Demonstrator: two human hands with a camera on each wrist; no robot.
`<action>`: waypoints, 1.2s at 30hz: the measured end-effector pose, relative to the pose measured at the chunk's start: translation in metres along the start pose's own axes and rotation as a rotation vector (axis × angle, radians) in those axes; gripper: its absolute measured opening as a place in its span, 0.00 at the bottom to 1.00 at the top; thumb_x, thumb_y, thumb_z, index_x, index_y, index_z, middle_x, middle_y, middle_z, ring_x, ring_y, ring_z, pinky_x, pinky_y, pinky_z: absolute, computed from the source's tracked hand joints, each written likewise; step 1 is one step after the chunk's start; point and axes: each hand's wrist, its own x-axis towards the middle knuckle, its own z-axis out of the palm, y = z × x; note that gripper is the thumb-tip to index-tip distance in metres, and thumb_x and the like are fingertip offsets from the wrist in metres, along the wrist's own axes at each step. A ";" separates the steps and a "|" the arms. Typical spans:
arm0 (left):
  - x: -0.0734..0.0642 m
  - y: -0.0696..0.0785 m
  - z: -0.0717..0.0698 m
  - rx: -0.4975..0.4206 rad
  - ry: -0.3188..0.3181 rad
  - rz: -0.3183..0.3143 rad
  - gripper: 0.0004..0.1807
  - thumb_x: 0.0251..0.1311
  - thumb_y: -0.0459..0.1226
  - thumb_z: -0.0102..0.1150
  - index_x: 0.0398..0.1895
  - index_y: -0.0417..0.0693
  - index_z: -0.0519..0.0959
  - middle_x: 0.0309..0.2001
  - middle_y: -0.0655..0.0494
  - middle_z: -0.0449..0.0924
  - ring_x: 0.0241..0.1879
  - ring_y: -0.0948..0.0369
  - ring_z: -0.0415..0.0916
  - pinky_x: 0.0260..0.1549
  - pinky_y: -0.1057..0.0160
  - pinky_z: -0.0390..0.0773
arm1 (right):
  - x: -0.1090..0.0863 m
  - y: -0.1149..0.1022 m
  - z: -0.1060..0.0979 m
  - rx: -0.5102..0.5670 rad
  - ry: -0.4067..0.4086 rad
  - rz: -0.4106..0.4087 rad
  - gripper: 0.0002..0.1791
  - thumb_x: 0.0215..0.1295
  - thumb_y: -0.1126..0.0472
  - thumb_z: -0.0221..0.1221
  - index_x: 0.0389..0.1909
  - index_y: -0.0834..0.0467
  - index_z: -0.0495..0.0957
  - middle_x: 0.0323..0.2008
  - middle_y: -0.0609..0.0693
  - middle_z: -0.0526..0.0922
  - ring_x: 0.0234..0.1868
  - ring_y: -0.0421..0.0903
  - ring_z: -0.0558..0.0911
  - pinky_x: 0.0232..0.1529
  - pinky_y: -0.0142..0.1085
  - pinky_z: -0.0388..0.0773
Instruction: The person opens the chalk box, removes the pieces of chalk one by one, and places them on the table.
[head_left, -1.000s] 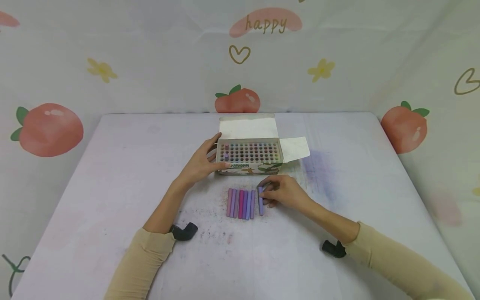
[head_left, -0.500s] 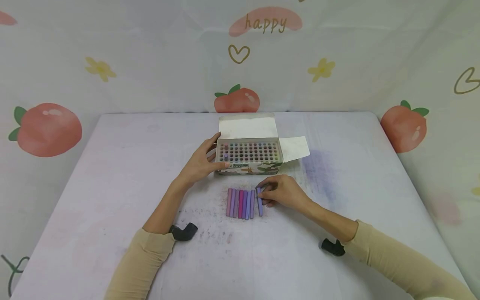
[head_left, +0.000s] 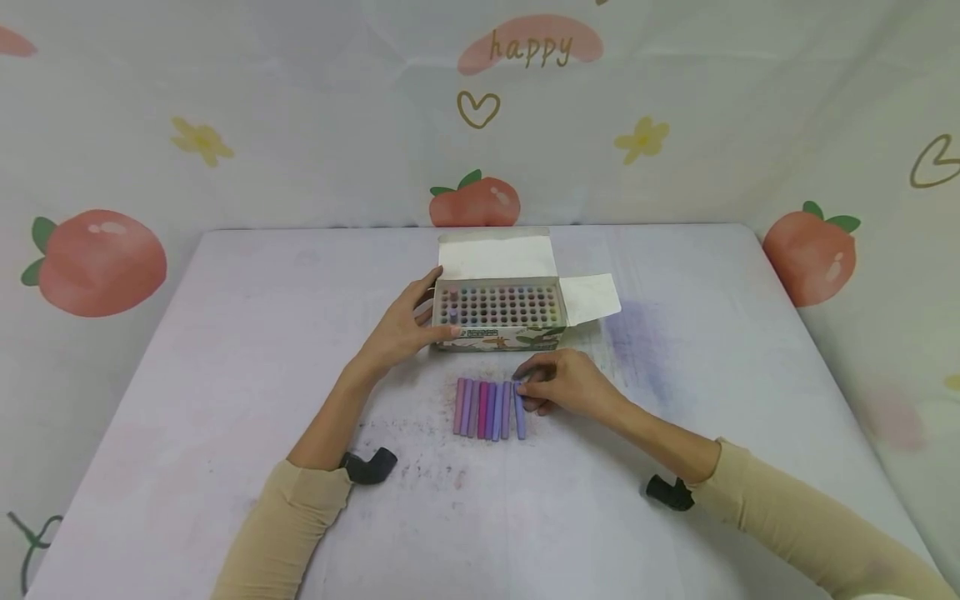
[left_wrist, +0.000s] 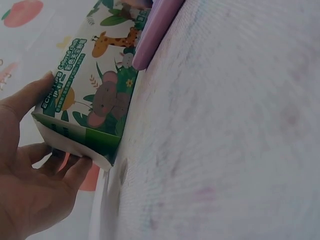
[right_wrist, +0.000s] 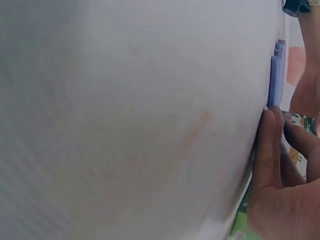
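Note:
A cardboard box of coloured chalk (head_left: 510,340) with animal prints stands open at mid-table, its holes mostly filled with chalk ends. My left hand (head_left: 401,329) grips its left end, thumb at the front and fingers behind; the left wrist view shows the thumb on the printed side of the chalk box (left_wrist: 95,95). In front lies a row of several pink, magenta and purple chalk sticks (head_left: 482,410), side by side. At the row's right end my right hand (head_left: 566,383) pinches the far end of a blue-violet chalk stick (head_left: 521,423), slightly tilted and a small gap from the row.
The box's white lid (head_left: 495,254) is folded back, and a side flap (head_left: 591,298) sticks out to the right. Chalk dust marks the white table (head_left: 420,533), with a purple smear (head_left: 641,350) right of the box. A printed cloth (head_left: 337,125) hangs behind.
The blue-violet chalk stick in my right hand has slid a little toward me, its far end now leaning left, nearer the row. My left hand stays on the box.

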 end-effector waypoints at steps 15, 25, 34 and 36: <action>-0.003 0.001 0.000 0.021 0.000 0.008 0.54 0.56 0.42 0.73 0.80 0.61 0.48 0.76 0.47 0.50 0.76 0.50 0.49 0.72 0.56 0.62 | 0.003 -0.030 -0.014 -0.214 -0.077 -0.123 0.12 0.64 0.63 0.66 0.48 0.60 0.85 0.30 0.51 0.87 0.28 0.48 0.87 0.30 0.40 0.87; -0.003 0.002 -0.001 0.015 -0.003 0.008 0.54 0.56 0.41 0.73 0.80 0.60 0.48 0.76 0.46 0.49 0.76 0.50 0.49 0.71 0.56 0.63 | 0.012 -0.054 -0.028 -0.163 -0.089 -0.241 0.14 0.63 0.65 0.67 0.49 0.65 0.83 0.36 0.56 0.88 0.36 0.56 0.87 0.36 0.50 0.87; -0.003 0.003 -0.001 0.007 -0.005 0.012 0.54 0.56 0.41 0.74 0.80 0.61 0.49 0.76 0.47 0.49 0.76 0.50 0.48 0.71 0.58 0.62 | 0.030 -0.067 -0.040 -0.258 -0.048 -0.317 0.14 0.64 0.60 0.67 0.49 0.60 0.84 0.37 0.47 0.87 0.34 0.53 0.87 0.34 0.41 0.86; -0.004 0.003 -0.001 0.008 -0.005 0.015 0.54 0.56 0.40 0.73 0.80 0.60 0.48 0.76 0.47 0.49 0.76 0.50 0.48 0.72 0.58 0.62 | 0.036 -0.069 -0.042 -0.245 -0.045 -0.319 0.14 0.65 0.60 0.67 0.50 0.60 0.84 0.37 0.48 0.87 0.35 0.51 0.87 0.36 0.42 0.86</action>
